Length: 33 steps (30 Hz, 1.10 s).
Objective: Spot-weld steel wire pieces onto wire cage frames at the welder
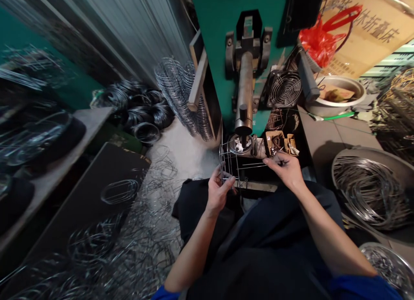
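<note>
My left hand (219, 188) is closed on a small wire frame (230, 162) made of thin bent metal wires, which stands up between thumb and fingers. To its right, my right hand (287, 168) pinches the end of thin straight wires (254, 165) that reach left toward the frame. Whether the wires touch the frame cannot be made out. Just beyond both hands hangs the metal cylinder (245, 93) of a green machine (210, 15), its tip above a round holder (239, 144) with white bits in it.
Wire coils (147, 131) and loose wire loops (119, 192) lie at the left. A basin of wire (371, 190) and a bowl of small metal parts (384, 263) are at the right. Behind them are a pale bowl (339, 105), a fan (285, 88) and a red bag (321, 41).
</note>
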Tool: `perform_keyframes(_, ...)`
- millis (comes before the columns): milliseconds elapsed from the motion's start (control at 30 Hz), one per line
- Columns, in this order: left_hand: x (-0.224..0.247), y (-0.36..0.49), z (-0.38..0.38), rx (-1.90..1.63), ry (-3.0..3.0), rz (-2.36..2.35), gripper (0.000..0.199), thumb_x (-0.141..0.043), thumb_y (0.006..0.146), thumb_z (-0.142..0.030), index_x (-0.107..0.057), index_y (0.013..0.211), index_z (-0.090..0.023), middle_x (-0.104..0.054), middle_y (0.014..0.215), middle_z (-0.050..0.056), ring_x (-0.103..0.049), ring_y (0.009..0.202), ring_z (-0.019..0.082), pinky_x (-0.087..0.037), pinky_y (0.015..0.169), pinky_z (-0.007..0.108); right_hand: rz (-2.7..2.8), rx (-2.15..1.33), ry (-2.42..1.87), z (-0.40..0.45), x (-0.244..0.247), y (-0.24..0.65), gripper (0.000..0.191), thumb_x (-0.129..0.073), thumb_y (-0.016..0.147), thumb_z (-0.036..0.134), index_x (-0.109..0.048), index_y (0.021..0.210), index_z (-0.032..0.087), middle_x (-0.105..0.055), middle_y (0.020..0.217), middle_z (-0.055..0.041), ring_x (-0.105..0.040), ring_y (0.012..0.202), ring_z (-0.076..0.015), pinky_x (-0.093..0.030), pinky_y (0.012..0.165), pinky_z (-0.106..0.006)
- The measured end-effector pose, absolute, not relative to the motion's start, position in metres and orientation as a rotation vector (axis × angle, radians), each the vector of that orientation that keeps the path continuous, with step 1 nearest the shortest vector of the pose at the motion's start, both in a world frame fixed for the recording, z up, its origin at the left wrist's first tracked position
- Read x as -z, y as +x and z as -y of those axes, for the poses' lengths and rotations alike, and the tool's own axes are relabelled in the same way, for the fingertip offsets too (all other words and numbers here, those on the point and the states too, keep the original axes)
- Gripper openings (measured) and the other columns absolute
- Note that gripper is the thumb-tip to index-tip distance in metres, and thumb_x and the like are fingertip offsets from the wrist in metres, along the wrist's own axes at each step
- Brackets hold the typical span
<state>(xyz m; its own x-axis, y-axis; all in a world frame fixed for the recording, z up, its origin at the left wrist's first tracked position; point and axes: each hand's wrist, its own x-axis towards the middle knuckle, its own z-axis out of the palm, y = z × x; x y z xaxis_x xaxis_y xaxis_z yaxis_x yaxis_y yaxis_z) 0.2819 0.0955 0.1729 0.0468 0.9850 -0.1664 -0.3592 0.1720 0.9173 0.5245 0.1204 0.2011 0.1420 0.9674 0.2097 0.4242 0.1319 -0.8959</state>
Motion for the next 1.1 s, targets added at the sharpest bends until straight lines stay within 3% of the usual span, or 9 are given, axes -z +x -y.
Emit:
perform_keyframes(567,-0.163,0.299,-0.127,-1.285,0.769,-0.951,0.085,-0.087,0.073,-0.034,-0.045,0.145,-0.019,-0.058,0.08,-0.005,-0.056,0.054,0.009,-0.057,0.048,0.024,1.587,-0.648,-1.415,-0.154,-0.188,0.527,0.054,-0.074,0.083,0.056,-0.045,0.056,0.02,-0.042,0.057,0.003,-0.036,0.057,-0.013,-0.029,0.056,-0.028)
perform_keyframes(1100,-0.178,0.305,-0.135,-1.299,0.779,-0.94,0.087,-0.086,0.072,-0.037,-0.044,0.147,-0.023,-0.058,0.081,-0.005,-0.055,0.048,0.007,-0.054,0.044,0.023,1.508,-0.764,-1.429,-0.173,-0.194,0.534,0.054,-0.077,0.079,0.058,-0.046,0.055,0.02,-0.043,0.057,0.0021,-0.038,0.056,-0.0135,-0.032,0.053,-0.028)
